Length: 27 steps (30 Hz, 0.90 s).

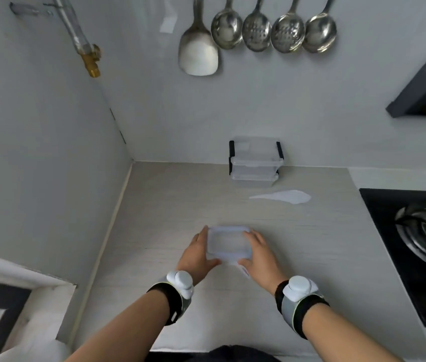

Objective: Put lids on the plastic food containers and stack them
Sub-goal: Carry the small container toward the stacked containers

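Big pale counter [298, 231]. At the back by the wall, two lidded boxes [255, 163], stacked. Up close, small box [229, 244], long side running left to right. Squeezed between left hand [198, 253] and right hand [261, 253], both equally near.

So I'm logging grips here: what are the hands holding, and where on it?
The clear rectangular plastic container, gripped at its short ends: left hand on the left, right hand on the right.
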{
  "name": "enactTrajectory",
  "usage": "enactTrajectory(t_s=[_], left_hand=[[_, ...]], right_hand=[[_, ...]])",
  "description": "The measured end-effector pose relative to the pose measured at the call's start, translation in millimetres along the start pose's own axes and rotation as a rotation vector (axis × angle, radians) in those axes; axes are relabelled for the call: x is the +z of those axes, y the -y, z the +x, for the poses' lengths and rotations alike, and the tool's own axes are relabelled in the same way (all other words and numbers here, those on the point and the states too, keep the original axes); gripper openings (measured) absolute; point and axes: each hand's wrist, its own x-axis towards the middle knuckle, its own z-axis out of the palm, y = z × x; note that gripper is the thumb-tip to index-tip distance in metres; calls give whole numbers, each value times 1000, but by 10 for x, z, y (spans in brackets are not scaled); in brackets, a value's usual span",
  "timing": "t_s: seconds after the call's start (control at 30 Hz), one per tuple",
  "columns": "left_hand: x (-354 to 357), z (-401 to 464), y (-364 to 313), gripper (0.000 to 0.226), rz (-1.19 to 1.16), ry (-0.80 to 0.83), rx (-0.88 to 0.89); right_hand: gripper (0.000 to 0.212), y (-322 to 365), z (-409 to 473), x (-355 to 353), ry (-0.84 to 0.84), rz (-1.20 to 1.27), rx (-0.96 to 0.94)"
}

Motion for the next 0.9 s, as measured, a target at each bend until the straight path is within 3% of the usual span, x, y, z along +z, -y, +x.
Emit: enactTrajectory(t_s=[0.1, 0.63, 0.9], left_hand=[[24, 81, -200, 86, -71, -82, 51], [-402, 1052, -1404, 84, -210, -274, 262], [-579, 1587, -1726, 74, -222, -307, 324]], right_hand=[[77, -76, 65, -226, -64, 90, -7], [59, -46, 856, -1506, -356, 183, -259], [56, -80, 1426, -1808, -380, 180, -275]])
